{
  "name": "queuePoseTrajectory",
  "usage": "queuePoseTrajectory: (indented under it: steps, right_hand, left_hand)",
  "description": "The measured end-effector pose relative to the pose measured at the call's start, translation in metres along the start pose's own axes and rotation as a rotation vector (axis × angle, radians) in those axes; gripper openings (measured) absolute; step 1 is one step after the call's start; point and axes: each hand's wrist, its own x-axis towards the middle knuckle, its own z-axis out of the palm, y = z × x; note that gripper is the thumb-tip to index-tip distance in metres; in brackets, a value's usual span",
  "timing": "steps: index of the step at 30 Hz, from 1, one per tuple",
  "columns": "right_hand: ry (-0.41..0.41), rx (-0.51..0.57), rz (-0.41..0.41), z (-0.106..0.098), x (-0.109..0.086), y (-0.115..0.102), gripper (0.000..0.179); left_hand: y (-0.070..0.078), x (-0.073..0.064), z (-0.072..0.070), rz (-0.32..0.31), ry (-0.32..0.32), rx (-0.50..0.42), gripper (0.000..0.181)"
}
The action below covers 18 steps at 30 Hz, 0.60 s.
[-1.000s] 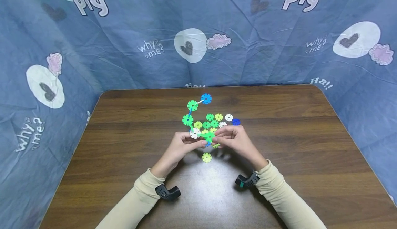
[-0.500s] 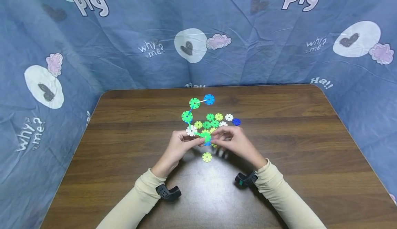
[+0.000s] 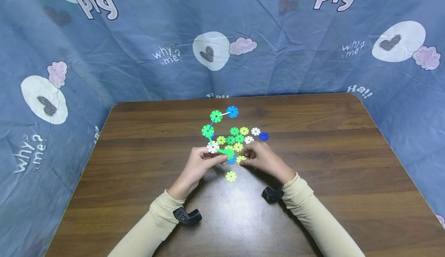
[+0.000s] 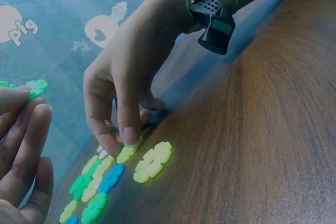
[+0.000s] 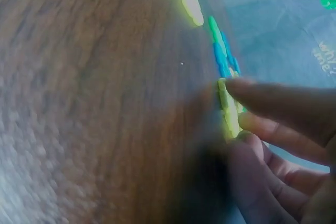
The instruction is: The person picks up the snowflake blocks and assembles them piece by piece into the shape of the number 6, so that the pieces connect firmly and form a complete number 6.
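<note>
My left hand [image 3: 201, 162] pinches the green end disc [image 3: 229, 153] of a chain of notched interlocking plastic discs. From there the chain curves up through a white disc [image 3: 213, 147] and two more green discs to a light blue disc [image 3: 232, 112] at its far end. Down at the table, the fingertips of my right hand [image 3: 265, 158] grip the edges of a loose yellow notched disc [image 5: 228, 109]. That disc lies beside a blue one [image 4: 112, 178] in the left wrist view. The right palm is hidden in the head view.
Loose green, yellow and white discs [image 3: 255, 131] lie clustered beyond the hands, with a dark blue disc [image 3: 264, 136] at the right end. A single yellow disc [image 3: 231, 176] sits nearer on the wooden table [image 3: 139, 141]. A printed blue cloth [image 3: 146, 29] hangs behind.
My right hand has come away from the green end disc of the chain and lowered to the loose yellow disc. The left hand still holds the chain, which has shifted slightly left.
</note>
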Motion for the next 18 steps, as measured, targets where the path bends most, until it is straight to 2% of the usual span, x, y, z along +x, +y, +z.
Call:
queuePoseTrajectory:
  steps: [7, 11, 13, 18]
  right_hand:
    - [-0.05, 0.086, 0.067, 0.0, -0.001, -0.001, 0.028]
    - [-0.042, 0.149, 0.052, -0.002, -0.004, -0.002, 0.022]
    - [-0.012, 0.227, 0.034, -0.004, -0.006, -0.004, 0.016]
    - [0.146, 0.474, -0.033, -0.012, -0.013, -0.008, 0.012]
  left_hand:
    - [0.001, -0.001, -0.001, 0.003, 0.004, -0.013, 0.021]
    - [0.002, -0.001, -0.002, -0.001, 0.008, -0.016, 0.022]
    - [0.002, -0.002, -0.002, -0.004, 0.01, -0.017, 0.021]
    - [0.004, -0.002, -0.003, -0.026, 0.014, -0.02, 0.021]
